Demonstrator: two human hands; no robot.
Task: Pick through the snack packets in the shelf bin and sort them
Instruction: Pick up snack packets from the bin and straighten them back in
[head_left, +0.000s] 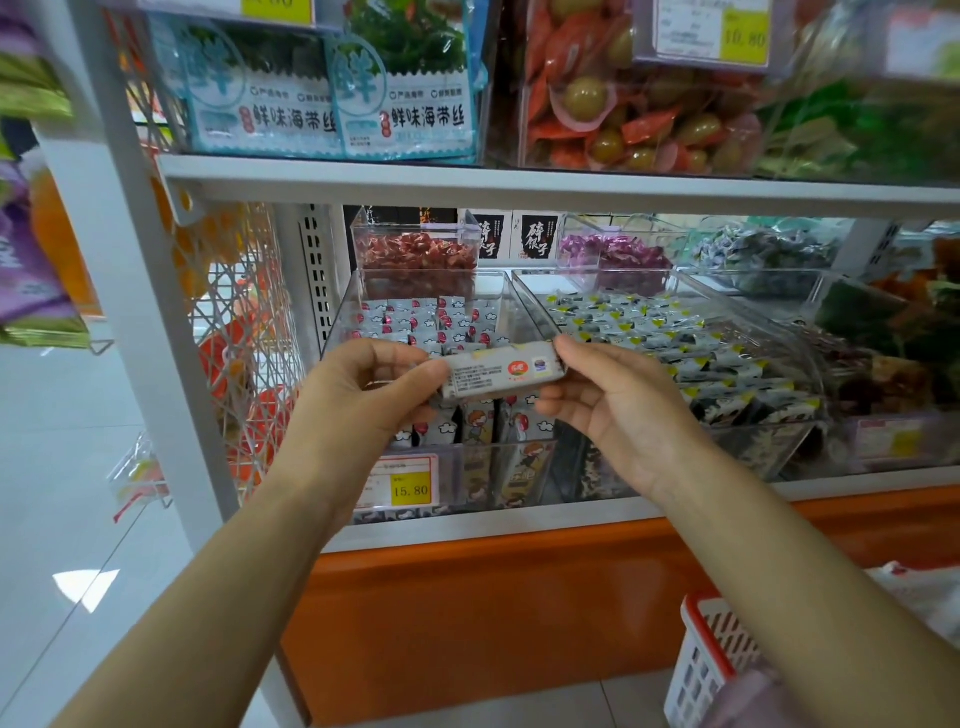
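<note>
A small grey-white snack packet (501, 375) with a red round logo is held level in front of the shelf. My left hand (363, 395) grips its left end, and my right hand (613, 405) pinches its right end. Behind it stands a clear plastic bin (343, 312) of white packets with red marks (415, 322). The bin to the right (540, 306) holds several black-and-white packets with yellow corners (675, 353).
A yellow price tag reading 15.80 (410, 489) hangs on the bin front. Clear bins of red (415, 252) and purple sweets (613, 254) stand at the back. The upper shelf (519, 182) carries seaweed packs. A red-and-white basket (711, 660) sits on the floor at lower right.
</note>
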